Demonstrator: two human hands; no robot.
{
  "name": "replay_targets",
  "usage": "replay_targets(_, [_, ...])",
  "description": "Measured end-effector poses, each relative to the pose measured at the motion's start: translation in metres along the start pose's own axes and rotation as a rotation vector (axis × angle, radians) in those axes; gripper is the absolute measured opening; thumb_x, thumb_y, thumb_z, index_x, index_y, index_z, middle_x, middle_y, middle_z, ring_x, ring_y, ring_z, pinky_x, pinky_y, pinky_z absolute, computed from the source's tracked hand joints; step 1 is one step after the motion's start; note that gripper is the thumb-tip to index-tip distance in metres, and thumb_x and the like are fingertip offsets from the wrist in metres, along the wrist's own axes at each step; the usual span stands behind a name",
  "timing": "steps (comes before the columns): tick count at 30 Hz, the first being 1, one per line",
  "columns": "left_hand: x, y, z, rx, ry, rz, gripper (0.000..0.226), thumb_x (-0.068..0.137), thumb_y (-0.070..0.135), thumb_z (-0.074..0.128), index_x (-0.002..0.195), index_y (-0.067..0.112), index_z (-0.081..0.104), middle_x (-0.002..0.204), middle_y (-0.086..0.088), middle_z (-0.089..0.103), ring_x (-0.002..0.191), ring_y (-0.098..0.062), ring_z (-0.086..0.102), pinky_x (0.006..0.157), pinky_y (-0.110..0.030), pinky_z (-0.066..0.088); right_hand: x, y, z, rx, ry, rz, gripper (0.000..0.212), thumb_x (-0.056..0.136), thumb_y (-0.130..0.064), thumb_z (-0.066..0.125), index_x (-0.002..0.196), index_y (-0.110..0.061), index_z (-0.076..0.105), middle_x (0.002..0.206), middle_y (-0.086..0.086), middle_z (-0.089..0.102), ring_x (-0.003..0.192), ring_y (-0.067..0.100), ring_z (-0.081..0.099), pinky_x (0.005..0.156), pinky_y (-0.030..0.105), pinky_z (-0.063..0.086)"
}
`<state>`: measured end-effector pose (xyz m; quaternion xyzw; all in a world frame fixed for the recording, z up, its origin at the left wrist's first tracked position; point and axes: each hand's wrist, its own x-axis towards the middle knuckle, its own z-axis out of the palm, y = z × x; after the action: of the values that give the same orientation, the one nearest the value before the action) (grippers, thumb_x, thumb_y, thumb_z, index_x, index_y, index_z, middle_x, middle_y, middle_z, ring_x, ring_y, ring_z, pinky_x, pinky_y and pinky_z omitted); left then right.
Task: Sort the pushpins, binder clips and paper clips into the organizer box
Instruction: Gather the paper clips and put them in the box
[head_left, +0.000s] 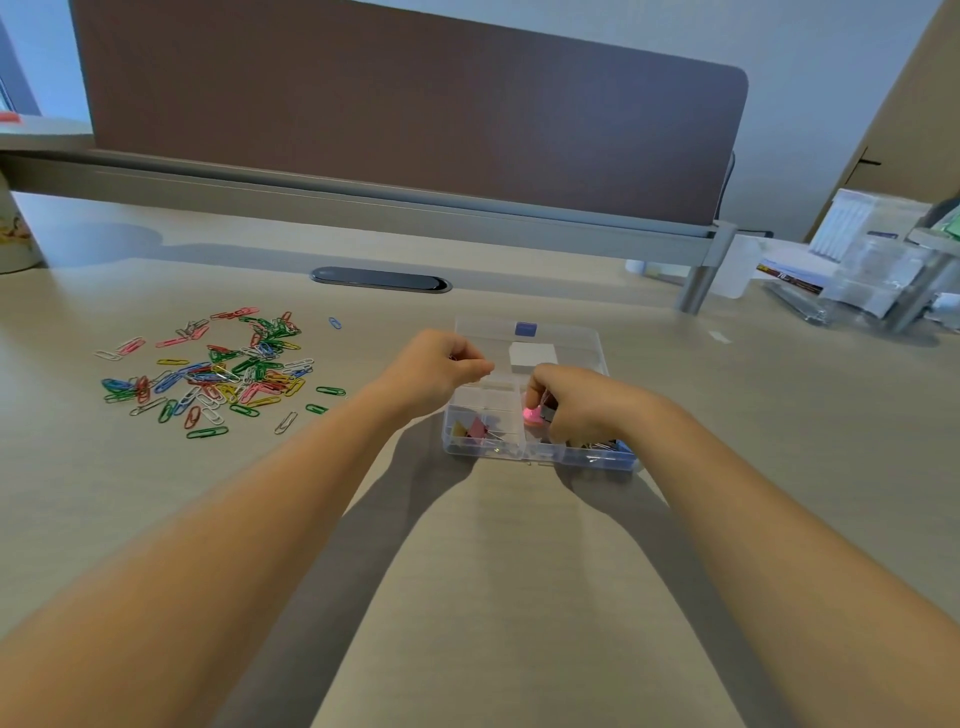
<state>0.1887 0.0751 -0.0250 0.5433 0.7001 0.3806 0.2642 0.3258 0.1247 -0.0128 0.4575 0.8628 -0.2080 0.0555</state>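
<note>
Reaching forward over the pale wood-grain table (493, 571), both hands work at a clear plastic organizer box (540, 457) that sits open just ahead of them, its lid (524, 332) tilted back with a small blue latch on its far edge. The right hand (582, 405) has its fingers curled down over the box's right half and pinches a pink binder clip (531, 415) above the middle compartments; whether the clip touches the box's floor cannot be told. The left hand (441, 371) hovers over the box's far left corner with fingers curled in and thumb pressed to the forefinger; something tiny may be pinched there, but it is too small to make out. Inside the near left compartment lie a yellow binder clip (459, 430) and a pink one, side by side. The near right compartment, partly hidden under the right hand, holds a dark cluster of binder clips (605, 446) with silver wire handles. Well to the left of the box, a loose scatter of coloured paper clips (223, 371) in green, blue, red, yellow, pink and silver lies spread on the table, with a lone blue one a little apart toward the back. Behind the table stands a brown divider panel (405, 114), with an oval cable grommet (382, 279) set into the tabletop before it. Clear plastic containers (878, 270) crowd the far right corner.
</note>
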Motion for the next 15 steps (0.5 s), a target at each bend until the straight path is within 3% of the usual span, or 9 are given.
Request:
replay_targets(3, [0.0001,-0.0002,0.0000,0.000,0.004,0.005,0.028,0.094,0.014,0.049,0.112,-0.003,0.062,0.115,-0.018,0.063,0.091,-0.016,0.049,0.083,-0.025,0.039,-0.0011,0.0001,-0.0008,0.010,-0.005,-0.003,0.016,0.087,0.004,0.048,0.102,0.006,0.053,0.097,0.024,0.049,0.079,0.021,0.041,0.065,0.029,0.038])
replay_targets(6, [-0.0004,-0.0003,0.0003,0.004,0.001,0.004,0.028,0.094,0.014,0.049,0.111,-0.003,0.062,0.115,-0.018,0.063,0.090,-0.017,0.049,0.082,-0.025,0.038,0.0002,0.0004,-0.0005,0.037,-0.019,0.011,0.014,0.085,0.008,0.047,0.089,-0.001,0.058,0.092,0.012,0.050,0.065,0.013,0.041,0.057,0.022,0.037])
replay_targets(10, [-0.0001,-0.0002,-0.0001,0.004,-0.005,0.003,0.028,0.094,0.015,0.049,0.112,-0.003,0.062,0.108,-0.014,0.062,0.090,-0.016,0.049,0.082,-0.025,0.038,0.0037,0.0034,0.0001,0.087,-0.016,0.010,0.035,0.084,0.009,0.047,0.065,-0.019,0.051,0.107,0.010,0.058,0.084,0.018,0.050,0.068,0.025,0.044])
replay_targets(15, [0.0006,-0.0005,-0.0007,0.005,-0.002,0.004,0.028,0.093,0.015,0.049,0.111,-0.003,0.062,0.095,-0.007,0.056,0.090,-0.017,0.049,0.082,-0.025,0.038,0.0063,0.0063,-0.0003,0.148,0.008,0.002,0.026,0.084,0.010,0.047,0.089,-0.016,0.048,0.079,-0.005,0.047,0.069,0.008,0.046,0.060,0.021,0.044])
